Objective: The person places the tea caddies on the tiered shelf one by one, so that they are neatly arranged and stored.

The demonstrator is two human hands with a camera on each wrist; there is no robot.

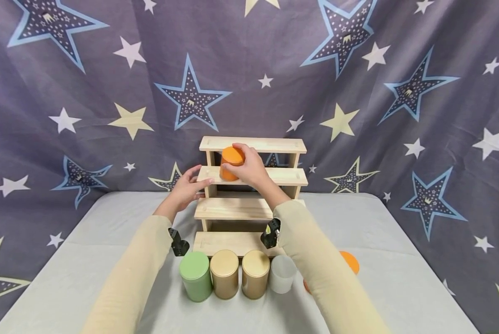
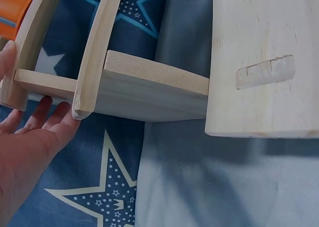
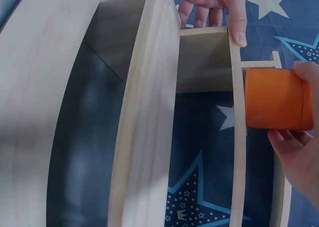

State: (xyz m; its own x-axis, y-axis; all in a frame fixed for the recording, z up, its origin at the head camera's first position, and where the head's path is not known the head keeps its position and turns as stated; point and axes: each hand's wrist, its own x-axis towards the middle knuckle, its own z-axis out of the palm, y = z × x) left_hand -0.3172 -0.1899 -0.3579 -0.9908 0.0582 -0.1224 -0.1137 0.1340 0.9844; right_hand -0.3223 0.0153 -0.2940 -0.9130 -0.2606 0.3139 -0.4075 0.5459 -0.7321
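A pale wooden stepped rack [image 1: 228, 209] with several tiers stands at the back of the table. My right hand [image 1: 252, 170] grips an orange canister [image 1: 233, 156] at the left part of its second tier from the top. In the right wrist view the orange canister [image 3: 275, 99] has its base at the board, thumb and fingers on opposite sides. My left hand [image 1: 185, 189] holds the left end of that same tier. Its thumb lies on the board while the other fingers reach below, as the left wrist view of the hand [image 2: 37, 142] shows.
Before the rack stand a green canister [image 1: 196, 277], two gold canisters [image 1: 224, 274] [image 1: 255, 274] and a whitish canister [image 1: 282, 274]. An orange canister [image 1: 350, 261] sits right of them, partly behind my right sleeve. A star-patterned cloth [image 1: 249, 55] hangs behind the table.
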